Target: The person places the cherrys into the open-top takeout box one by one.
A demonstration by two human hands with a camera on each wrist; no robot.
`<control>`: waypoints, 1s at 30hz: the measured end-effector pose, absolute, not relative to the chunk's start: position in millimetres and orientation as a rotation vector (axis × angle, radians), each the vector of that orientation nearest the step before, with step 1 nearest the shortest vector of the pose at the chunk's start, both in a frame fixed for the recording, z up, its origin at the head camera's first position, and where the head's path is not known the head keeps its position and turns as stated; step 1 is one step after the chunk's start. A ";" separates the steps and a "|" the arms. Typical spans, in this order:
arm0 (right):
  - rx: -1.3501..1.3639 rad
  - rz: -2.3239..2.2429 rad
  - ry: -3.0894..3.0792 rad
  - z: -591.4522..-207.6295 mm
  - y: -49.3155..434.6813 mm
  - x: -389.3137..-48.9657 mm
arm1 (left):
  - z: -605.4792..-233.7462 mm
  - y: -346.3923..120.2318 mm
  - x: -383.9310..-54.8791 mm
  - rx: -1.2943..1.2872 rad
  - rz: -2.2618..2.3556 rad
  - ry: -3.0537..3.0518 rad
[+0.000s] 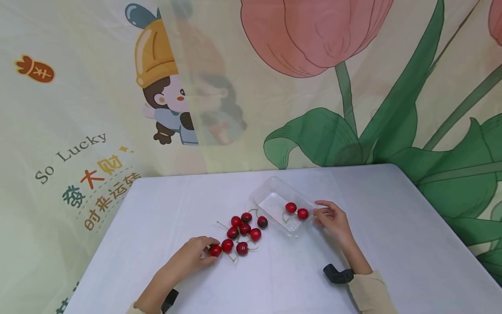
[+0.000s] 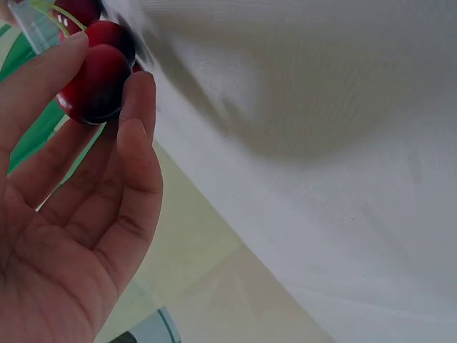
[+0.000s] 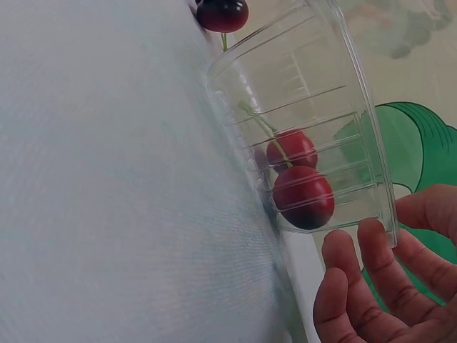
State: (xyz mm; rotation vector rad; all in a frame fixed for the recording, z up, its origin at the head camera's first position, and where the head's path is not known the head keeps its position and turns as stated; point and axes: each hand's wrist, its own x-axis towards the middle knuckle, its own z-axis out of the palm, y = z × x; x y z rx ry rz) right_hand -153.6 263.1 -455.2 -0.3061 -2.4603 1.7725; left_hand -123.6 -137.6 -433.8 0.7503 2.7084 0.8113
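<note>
My left hand (image 1: 195, 254) is at the near left end of a loose group of red cherries, its thumb and fingertips pinching a cherry (image 1: 215, 250). In the left wrist view the thumb lies on one side of that cherry (image 2: 95, 84) and curled fingers on the other. A clear plastic box (image 1: 272, 185) stands right of the group, holding two cherries (image 1: 302, 213) with green stems. At its right corner my right hand (image 1: 333, 221) grips the rim. Seen from the right wrist, thumb and fingers (image 3: 375, 246) sit on either side of the box edge.
Several more cherries (image 1: 245, 229), some with stems, lie on the white-covered table (image 1: 298, 279) between the left hand and the box. Behind the table's back edge hangs a printed cloth (image 1: 235, 157) with tulips. Black straps (image 1: 338, 274) circle both wrists.
</note>
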 end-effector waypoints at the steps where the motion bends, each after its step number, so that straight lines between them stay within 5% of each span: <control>1: -0.307 1.768 -2.464 -455.5 263.1 -153.2 | -432.9 -138.2 -122.7 0.739 0.827 2.708; 30: -0.295 1.777 -2.447 -458.1 262.9 -157.3 | -395.6 -116.4 -116.6 0.801 0.908 2.852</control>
